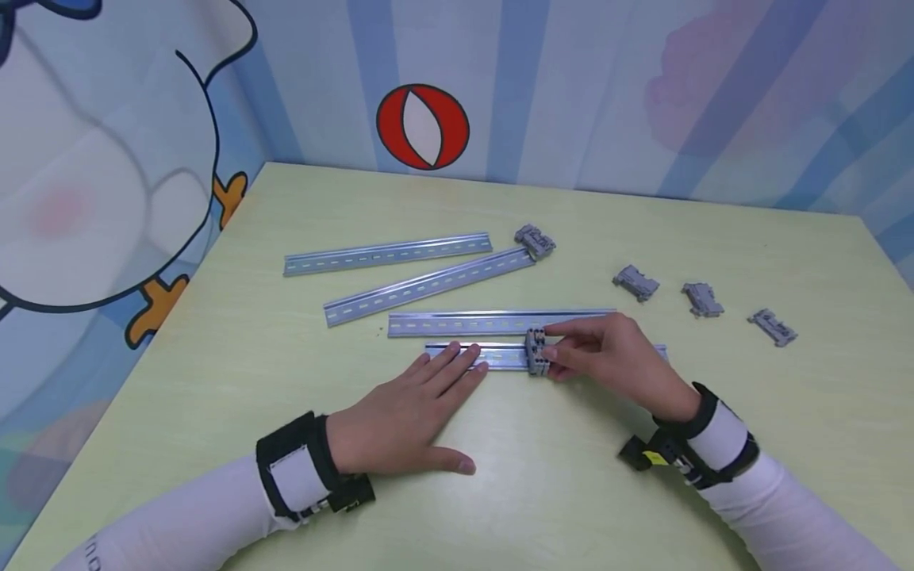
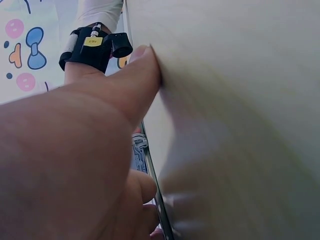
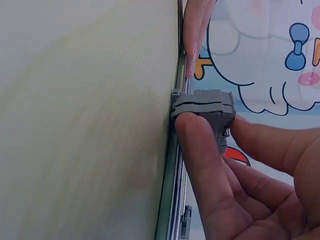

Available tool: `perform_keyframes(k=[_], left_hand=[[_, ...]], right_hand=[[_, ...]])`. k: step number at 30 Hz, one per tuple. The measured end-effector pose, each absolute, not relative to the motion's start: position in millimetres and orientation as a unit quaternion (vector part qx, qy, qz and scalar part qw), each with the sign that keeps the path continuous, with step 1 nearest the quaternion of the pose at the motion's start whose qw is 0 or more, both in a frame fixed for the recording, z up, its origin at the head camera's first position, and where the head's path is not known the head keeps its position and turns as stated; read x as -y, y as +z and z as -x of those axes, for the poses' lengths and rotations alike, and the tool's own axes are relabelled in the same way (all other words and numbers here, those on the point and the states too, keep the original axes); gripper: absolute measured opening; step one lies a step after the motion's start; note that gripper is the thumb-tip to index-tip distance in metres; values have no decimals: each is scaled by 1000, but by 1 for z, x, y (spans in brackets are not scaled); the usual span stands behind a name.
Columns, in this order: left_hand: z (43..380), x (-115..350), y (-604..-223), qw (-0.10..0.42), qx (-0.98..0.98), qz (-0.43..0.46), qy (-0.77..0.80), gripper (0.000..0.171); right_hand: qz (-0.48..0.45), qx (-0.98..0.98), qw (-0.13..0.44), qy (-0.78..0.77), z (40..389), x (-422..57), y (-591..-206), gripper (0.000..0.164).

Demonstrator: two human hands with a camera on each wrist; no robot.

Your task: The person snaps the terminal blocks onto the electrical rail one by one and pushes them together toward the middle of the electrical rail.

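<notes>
My left hand [image 1: 410,412] lies flat with straight fingers, the fingertips on the left part of the nearest slotted metal DIN rail [image 1: 503,357]. Grey terminal blocks [image 1: 537,353] sit side by side across that rail, near its middle. With thumb and fingers my right hand [image 1: 614,361] pinches them from the right. Seen from the right wrist, the grey terminal blocks [image 3: 204,105] stand against the rail [image 3: 175,200] between thumb and fingertip. The right hand covers much of the rail's right part. In the left wrist view the left hand [image 2: 85,145] hides most of the rail.
Directly behind lies another DIN rail [image 1: 457,323], with a slanted rail [image 1: 428,287] and a far rail [image 1: 385,254] beyond. One terminal block [image 1: 535,241] lies at the slanted rail's end. Farther right are three loose terminal blocks [image 1: 635,283] on the table [image 1: 821,444].
</notes>
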State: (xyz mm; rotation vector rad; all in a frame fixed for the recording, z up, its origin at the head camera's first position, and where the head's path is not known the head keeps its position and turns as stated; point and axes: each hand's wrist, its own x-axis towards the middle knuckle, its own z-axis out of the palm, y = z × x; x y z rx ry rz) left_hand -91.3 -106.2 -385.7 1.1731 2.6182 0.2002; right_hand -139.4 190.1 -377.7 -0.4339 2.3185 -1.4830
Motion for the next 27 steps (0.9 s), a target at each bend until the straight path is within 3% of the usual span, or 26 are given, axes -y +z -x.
perform_keyframes(k=[10,18,27], left_hand=[[93,103,-383,93,-906,-405,74,101],[107,107,-382,-19,-926,-347,147,62],[117,109,-380,-39,-936,-305,173,44]], right_hand=[[204,-921,85,-322,148,-222,-363,26],[182,-945,165,-215,161,-265,-349,37],[164,-943,209,-202,170,-282,-351,39]])
